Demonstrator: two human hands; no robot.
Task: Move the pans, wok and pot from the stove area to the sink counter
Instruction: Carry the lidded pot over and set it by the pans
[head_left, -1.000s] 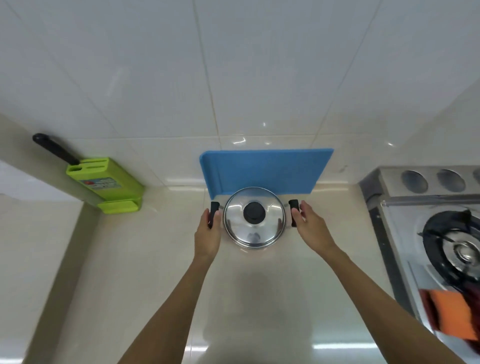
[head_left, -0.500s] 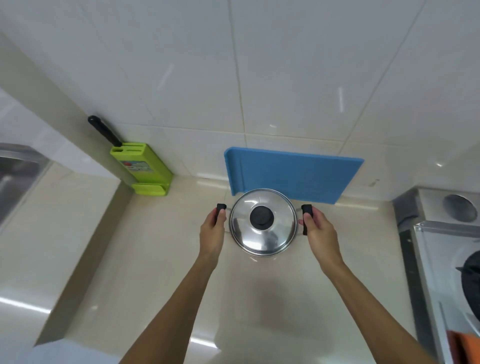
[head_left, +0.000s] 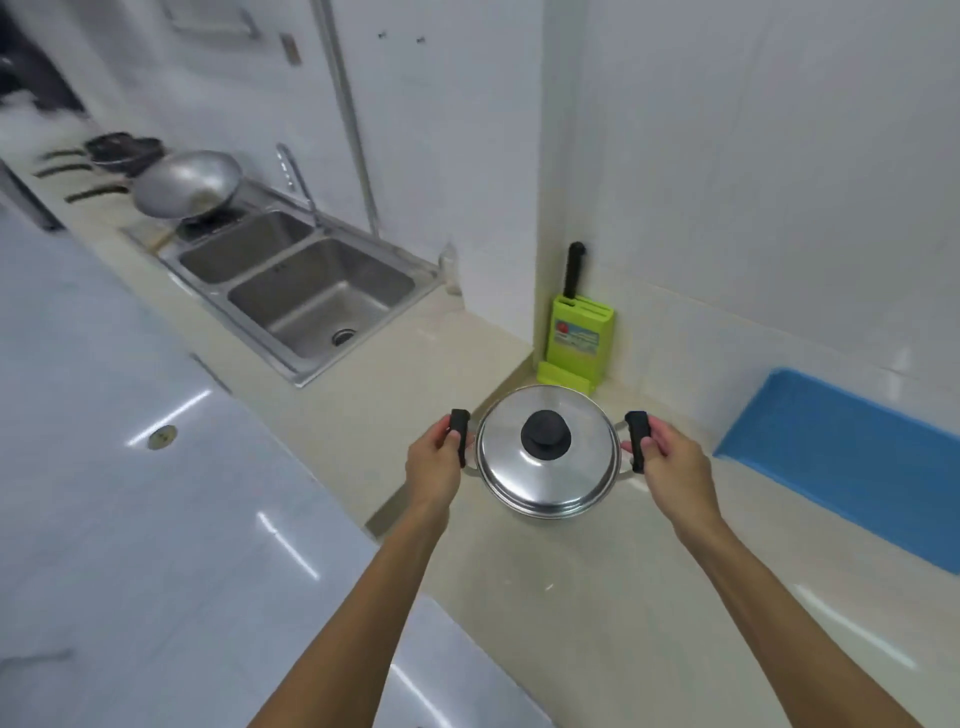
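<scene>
A steel pot (head_left: 545, 483) with a domed lid and a black knob hangs above the beige counter (head_left: 571, 597). My left hand (head_left: 434, 467) grips its left black handle and my right hand (head_left: 675, 470) grips its right one. Far off at the upper left, a silver wok (head_left: 187, 182) rests on the counter beyond the double sink (head_left: 306, 291). Behind the wok lie dark pans (head_left: 122, 150) with long handles, blurred.
A green knife block (head_left: 576, 343) with one black-handled knife stands in the wall corner just behind the pot. A blue cutting board (head_left: 841, 462) leans on the wall at the right. A tap (head_left: 296, 176) rises behind the sink. Glossy floor fills the left.
The view has swung left, away from the stove and toward the sink. The pot, held by both handles, has been carried left, from in front of the blue board to beside the knife block.
</scene>
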